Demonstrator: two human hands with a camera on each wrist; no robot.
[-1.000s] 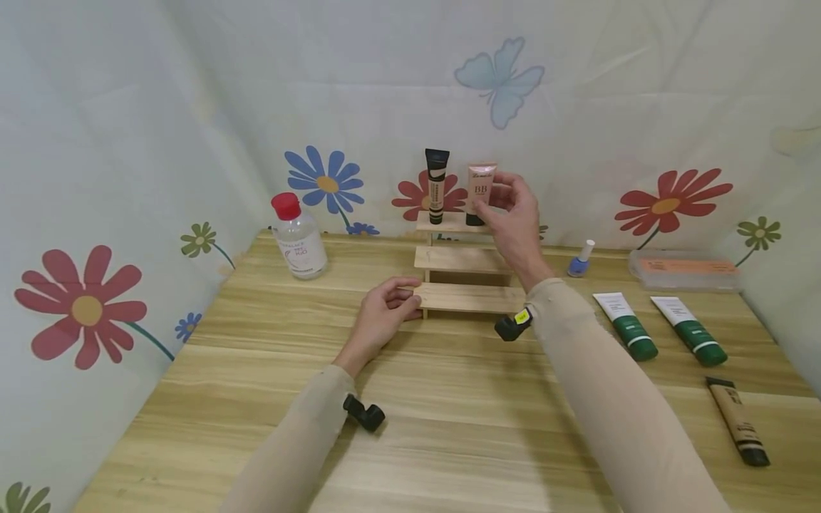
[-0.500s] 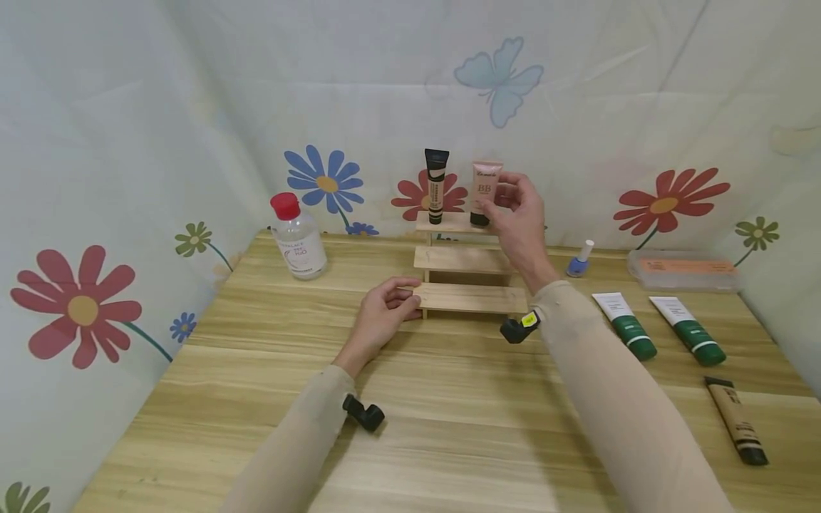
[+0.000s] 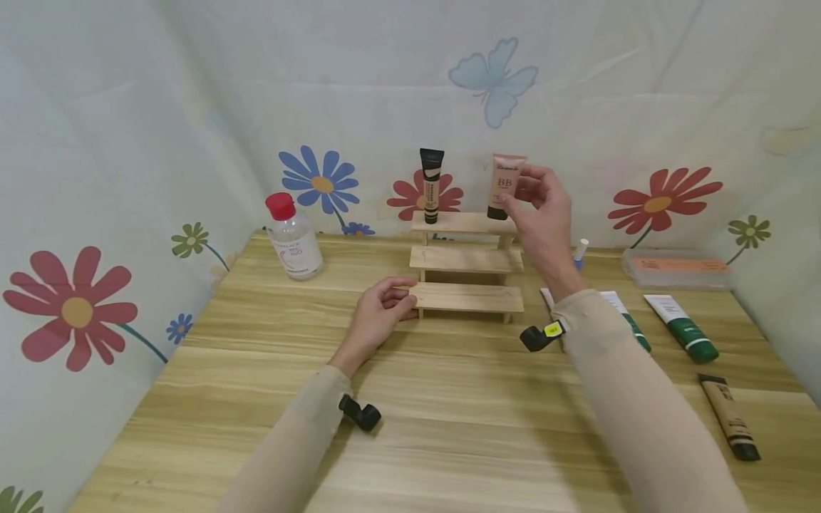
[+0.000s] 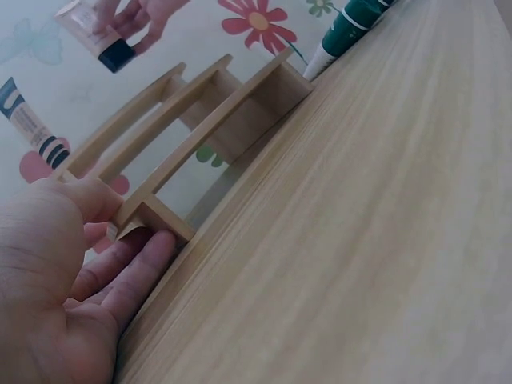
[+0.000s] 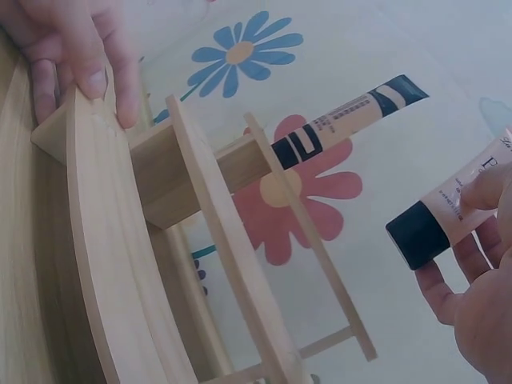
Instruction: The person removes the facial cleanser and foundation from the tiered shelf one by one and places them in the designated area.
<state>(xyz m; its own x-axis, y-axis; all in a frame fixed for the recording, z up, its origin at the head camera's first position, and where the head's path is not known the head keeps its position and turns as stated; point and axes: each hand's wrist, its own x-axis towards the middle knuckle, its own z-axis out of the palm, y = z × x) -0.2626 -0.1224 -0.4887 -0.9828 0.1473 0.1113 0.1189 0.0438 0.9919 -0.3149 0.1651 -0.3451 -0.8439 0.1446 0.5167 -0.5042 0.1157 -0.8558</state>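
Note:
My right hand (image 3: 544,214) pinches a pink BB cream tube (image 3: 507,182), black cap down, over the right part of the top step. In the right wrist view the black cap (image 5: 418,234) hangs apart from the shelf. A three-step wooden display shelf (image 3: 467,260) stands on the table. My left hand (image 3: 378,313) grips the left end of its lowest step; in the left wrist view the thumb (image 4: 92,198) lies at the step's end with fingers under it. A black-and-beige tube (image 3: 431,187) stands upright on the top step's left side.
A clear bottle with a red cap (image 3: 293,239) stands left of the shelf. To the right lie green-and-white tubes (image 3: 683,329), a brown tube (image 3: 730,417) and a clear plastic case (image 3: 678,271). Nail polish (image 3: 580,251) is partly hidden behind my right forearm. A flowered curtain (image 3: 359,92) hangs behind.
My right hand has moved right and slightly up with the BB cream tube, away from the black-and-beige tube. My left hand keeps its hold on the shelf. The head view has shifted a little.

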